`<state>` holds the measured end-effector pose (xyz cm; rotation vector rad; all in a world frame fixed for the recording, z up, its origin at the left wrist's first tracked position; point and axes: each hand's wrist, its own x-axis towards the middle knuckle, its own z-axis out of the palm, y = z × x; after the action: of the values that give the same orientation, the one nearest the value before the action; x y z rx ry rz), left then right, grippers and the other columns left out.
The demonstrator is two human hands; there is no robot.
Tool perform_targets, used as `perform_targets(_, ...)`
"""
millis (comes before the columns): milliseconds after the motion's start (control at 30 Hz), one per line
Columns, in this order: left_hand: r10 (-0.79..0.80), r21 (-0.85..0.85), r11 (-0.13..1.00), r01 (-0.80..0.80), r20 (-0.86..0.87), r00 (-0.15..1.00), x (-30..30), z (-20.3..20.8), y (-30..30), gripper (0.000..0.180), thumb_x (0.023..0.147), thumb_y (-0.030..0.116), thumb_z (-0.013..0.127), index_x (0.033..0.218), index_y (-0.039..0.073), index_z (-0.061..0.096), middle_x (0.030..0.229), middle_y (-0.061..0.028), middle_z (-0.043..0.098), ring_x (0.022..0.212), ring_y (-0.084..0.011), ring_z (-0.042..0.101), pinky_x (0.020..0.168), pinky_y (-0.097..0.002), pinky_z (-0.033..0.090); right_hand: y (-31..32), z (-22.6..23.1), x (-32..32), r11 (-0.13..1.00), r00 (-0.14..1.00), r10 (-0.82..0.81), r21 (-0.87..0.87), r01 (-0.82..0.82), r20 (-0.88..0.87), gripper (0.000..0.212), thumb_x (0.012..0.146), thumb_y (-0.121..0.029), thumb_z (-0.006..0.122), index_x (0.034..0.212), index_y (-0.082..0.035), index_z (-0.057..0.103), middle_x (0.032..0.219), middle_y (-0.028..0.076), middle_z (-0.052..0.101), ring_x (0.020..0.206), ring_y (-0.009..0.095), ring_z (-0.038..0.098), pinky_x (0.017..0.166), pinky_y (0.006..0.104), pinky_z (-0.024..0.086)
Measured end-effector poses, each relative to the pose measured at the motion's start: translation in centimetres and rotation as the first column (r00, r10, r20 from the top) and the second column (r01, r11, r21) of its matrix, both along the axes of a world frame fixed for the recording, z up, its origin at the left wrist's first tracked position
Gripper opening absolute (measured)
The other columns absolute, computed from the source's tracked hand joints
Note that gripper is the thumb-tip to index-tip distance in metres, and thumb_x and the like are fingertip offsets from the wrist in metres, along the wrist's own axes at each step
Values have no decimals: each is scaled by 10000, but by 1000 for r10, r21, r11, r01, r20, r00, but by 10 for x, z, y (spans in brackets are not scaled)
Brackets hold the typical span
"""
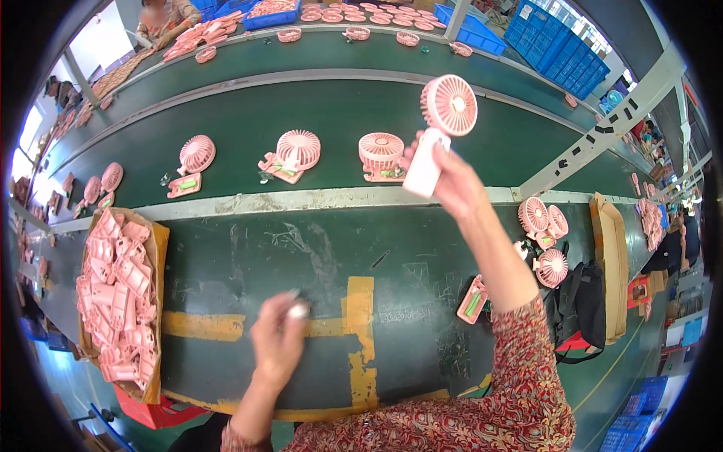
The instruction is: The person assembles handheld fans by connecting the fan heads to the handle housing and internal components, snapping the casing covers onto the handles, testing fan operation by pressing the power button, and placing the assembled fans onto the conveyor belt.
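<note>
My right hand (456, 181) is raised over the far belt, its fingers wrapped round the pale handle of a pink handheld fan (452, 105). The round slatted head of this fan points up and away from me. Just beneath it on the belt lies another fan unit (381, 151) with an opened handle. Above the near table, my left hand (279, 339) is closed, slightly smeared by motion. A small white piece (298, 309) shows at its fingertips; its kind is too blurred to tell.
A carton (160, 301) full of pink handle shells stands on the left. More fan parts (552, 267) and a black bag (584, 301) are at the right, beside an upright carton (611, 264). A slanted metal post (595, 135) crosses the right side. Another person (162, 26) sits far left.
</note>
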<state>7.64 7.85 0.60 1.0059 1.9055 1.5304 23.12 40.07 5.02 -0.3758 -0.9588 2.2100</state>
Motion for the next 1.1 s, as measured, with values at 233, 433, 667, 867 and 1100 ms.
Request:
perform_targets(233, -302, 65, 946, 318, -188, 935, 49, 59, 100, 428, 851, 213, 615, 1130, -28, 400, 876, -193, 628, 730, -309, 638, 633, -374, 502, -99, 1, -3, 989, 984, 144, -22, -147, -100, 550, 760, -253, 724, 1169, -22, 437, 1046, 78, 556, 1007, 226, 571, 1021, 421, 380)
perform_targets(433, -171, 122, 971, 207, -256, 952, 45, 42, 93, 214, 862, 170, 566, 927, -1, 455, 693, -208, 594, 609, -386, 604, 539, -408, 479, -124, -4, -9, 986, 986, 167, 7, -167, 17, 500, 797, -284, 693, 1168, -28, 476, 1081, 71, 571, 1047, 198, 554, 965, 364, 413)
perform_targets(667, 128, 73, 992, -106, -488, 864, -67, 46, 114, 232, 848, 200, 550, 907, -25, 549, 675, -212, 602, 573, -343, 611, 540, -410, 479, -44, -15, 2, 455, 636, -574, 847, -276, 516, 519, 803, -261, 672, 1195, 24, 486, 1160, 157, 571, 1107, 250, 532, 946, 340, 404)
perform_targets(867, 152, 92, 975, -201, -940, 307, -169, 31, 192, 215, 802, 200, 609, 859, 13, 519, 778, -185, 573, 685, -349, 601, 593, -414, 499, 26, -27, 8, 276, 307, -857, 872, -403, 413, 701, 737, -369, 691, 1260, 16, 429, 1260, 215, 476, 1158, 333, 482, 962, 393, 393)
perform_targets(1100, -142, -181, 917, -355, -981, 133, -180, -18, 246, 321, 816, 259, 592, 1031, 28, 535, 936, -104, 563, 917, -261, 552, 755, -428, 472, 63, -55, -19, 492, 111, -783, 718, -492, 612, 982, 611, -496, 737, 1341, 5, 311, 1234, 217, 484, 1152, 338, 487, 965, 419, 381)
